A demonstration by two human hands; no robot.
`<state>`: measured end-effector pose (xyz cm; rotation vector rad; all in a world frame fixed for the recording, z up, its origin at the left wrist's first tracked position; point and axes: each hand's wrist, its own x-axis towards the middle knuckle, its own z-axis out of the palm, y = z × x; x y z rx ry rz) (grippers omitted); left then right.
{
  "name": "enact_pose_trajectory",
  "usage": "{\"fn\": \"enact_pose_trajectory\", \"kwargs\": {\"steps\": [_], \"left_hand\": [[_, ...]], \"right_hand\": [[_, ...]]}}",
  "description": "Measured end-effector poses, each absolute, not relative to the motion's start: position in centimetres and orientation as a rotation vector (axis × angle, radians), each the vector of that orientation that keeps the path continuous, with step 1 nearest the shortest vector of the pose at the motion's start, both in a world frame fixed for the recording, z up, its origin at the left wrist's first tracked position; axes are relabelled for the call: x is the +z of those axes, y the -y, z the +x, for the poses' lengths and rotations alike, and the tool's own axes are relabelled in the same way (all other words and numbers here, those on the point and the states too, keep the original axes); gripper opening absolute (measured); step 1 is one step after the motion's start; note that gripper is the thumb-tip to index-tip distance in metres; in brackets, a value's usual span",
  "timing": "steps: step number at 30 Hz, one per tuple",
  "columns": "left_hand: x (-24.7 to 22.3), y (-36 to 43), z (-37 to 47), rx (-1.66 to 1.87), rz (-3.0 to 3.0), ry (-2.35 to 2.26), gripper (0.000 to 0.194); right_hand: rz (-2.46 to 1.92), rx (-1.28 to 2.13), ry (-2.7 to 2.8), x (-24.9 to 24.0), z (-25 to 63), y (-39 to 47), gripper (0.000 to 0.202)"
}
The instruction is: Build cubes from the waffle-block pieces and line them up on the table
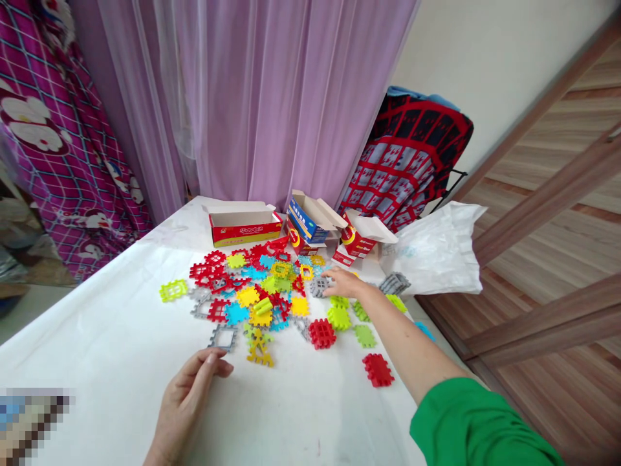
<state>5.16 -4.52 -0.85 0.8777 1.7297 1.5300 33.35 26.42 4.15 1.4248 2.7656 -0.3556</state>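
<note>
My right hand (343, 283) reaches over the right side of the pile, its fingers closed at the edge of a grey window-patterned building tile (319, 287). My left hand (191, 382) rests on the table, fingers loosely curled together with nothing visible in them. Just beyond its fingertips lies a grey square frame tile (224, 337). Notched plastic tiles in red, yellow, blue, green and grey form a loose heap between the hands. A red window tile stack (322, 334) and green tiles (339, 316) lie below my right hand. Nearer me is a solid red tile (378, 370).
Behind the heap stand an open red box (246, 230), a blue box (306, 220) on a red one, and another open red box (358, 241). A white plastic bag (436, 249) lies at the right edge of the white table (286, 414). Purple curtains (272, 97) hang behind.
</note>
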Motion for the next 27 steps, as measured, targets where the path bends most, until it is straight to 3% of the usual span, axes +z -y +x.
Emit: {"fn": "enact_pose_trajectory", "kwargs": {"steps": [27], "left_hand": [[-0.20,4.62,5.37,1.418,0.970,-1.723,0.047]], "right_hand": [[1.386,-0.377,-2.689,4.45,33.10,-26.51,0.057]]}}
